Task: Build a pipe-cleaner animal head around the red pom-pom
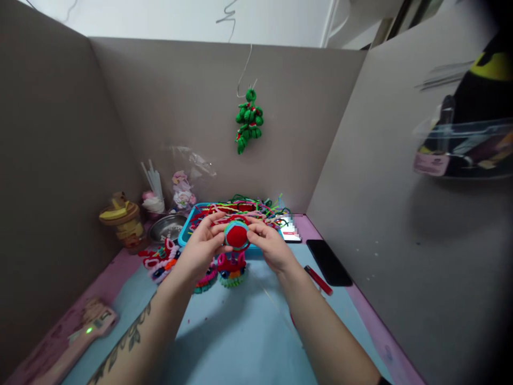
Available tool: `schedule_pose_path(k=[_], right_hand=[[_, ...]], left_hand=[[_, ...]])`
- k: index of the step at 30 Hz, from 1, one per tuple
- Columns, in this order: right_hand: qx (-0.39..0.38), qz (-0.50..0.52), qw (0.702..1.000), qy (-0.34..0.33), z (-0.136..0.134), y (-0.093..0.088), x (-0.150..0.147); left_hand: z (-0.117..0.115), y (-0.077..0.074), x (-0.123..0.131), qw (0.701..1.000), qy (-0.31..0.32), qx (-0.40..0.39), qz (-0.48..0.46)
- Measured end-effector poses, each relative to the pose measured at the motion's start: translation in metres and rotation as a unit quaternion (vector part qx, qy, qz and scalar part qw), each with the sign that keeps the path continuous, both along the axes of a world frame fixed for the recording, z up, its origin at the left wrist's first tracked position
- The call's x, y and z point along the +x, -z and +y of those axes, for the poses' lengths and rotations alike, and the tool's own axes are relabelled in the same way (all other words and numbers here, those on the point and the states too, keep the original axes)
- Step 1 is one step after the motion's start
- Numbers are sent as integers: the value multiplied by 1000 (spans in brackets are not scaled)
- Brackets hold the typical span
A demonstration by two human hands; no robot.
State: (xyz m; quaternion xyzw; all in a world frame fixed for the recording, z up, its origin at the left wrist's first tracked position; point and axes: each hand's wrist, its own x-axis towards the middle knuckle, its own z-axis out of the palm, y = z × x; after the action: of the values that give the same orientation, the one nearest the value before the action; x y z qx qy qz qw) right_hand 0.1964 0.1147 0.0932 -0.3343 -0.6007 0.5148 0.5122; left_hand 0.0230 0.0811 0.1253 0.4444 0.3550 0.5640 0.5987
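Grey walls (208,107), a blue mat (224,342), and a round piece (236,237) held in the air

The round piece, red in the middle and light blue with green at its rim, is held up above the mat, in front of the blue tray (185,231); its left edge is pinched between the thumb and fingers of the left hand (205,239), and its right edge is gripped in the same manner by the right hand (271,246); both hands are partly open, with fingers curved. For good work, it is judged, the rim should be supported evenly from both sides and pressed only lightly, so that the soft-looking material is not flattened. Below the hands, small fuzzy figures (232,275) are set on the mat; behind, coloured strands (256,206) are heaped in the tray; to the right, a red pen-like tool (320,281) and a black flat device (329,262) are laid.
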Motion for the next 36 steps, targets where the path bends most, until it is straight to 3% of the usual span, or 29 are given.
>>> schedule_pose_path(k=[5,10,12,17,25,33,36], right_hand=[[-38,50,997,-52,0,5,-4],[-118,156,978,-75,1,7,-10],[-163,194,965,-66,3,8,-11],[-208,227,951,-23,8,12,-8],[-177,208,961,-51,2,3,-10],[-126,142,978,-87,-2,0,-7],[-124,101,982,-103,-3,0,-6]], left_hand=[[3,1,-3,998,-5,35,51],[13,9,-7,988,-137,43,58],[17,15,-6,986,-158,19,47],[23,26,1,994,-18,-92,-46],[26,24,-6,986,-7,-119,-115],[24,23,-11,990,62,-100,-77],[22,24,-8,991,59,-106,-62]])
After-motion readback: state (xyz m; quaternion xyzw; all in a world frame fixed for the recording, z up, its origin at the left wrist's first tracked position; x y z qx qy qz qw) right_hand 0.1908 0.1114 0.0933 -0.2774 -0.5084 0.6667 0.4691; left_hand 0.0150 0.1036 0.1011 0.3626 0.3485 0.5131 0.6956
